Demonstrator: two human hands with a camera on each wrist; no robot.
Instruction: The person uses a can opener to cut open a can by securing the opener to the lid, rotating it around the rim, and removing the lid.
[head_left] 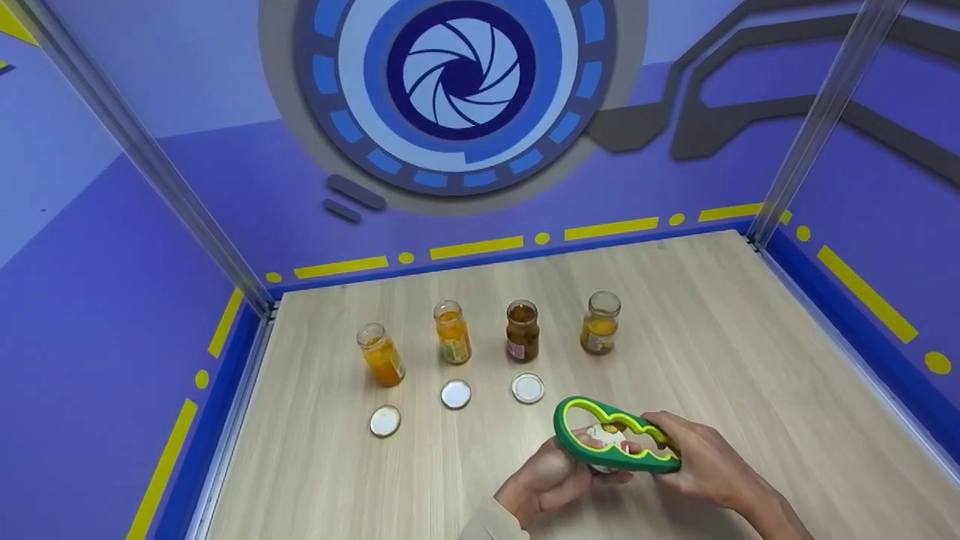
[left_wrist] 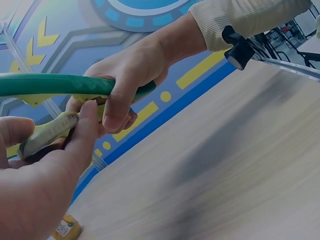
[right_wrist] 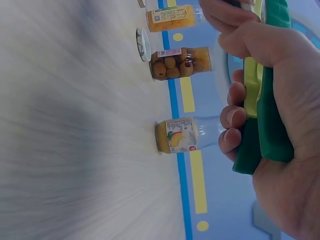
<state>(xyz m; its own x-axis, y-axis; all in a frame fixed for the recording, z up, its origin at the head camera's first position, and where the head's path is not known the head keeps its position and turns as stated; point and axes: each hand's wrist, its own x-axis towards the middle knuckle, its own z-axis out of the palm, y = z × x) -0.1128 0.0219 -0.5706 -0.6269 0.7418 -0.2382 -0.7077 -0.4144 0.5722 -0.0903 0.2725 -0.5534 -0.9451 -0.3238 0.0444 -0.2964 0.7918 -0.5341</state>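
My right hand (head_left: 709,457) grips one end of a green jar opener (head_left: 566,435) with a wavy yellow-green inner edge. The fingers curl round its handle in the right wrist view. My left hand (head_left: 551,476) is under the opener's other end and pinches a jar lid (left_wrist: 50,135) between thumb and fingers. Through the opener's gap, the lid's printed top (head_left: 606,435) shows in the head view. Nearest the hands stands an uncapped jar (head_left: 600,334) with a little yellow content. Whether the lid touches the opener I cannot tell.
Left of that jar stand an open jar of brown fruit (head_left: 523,334) and two open jars of orange fruit, one in the middle (head_left: 452,337) and one at far left (head_left: 382,360). Before them lie three loose lids, left (head_left: 385,421), middle (head_left: 455,394) and right (head_left: 528,388). Printed walls (head_left: 480,217) enclose the wooden table.
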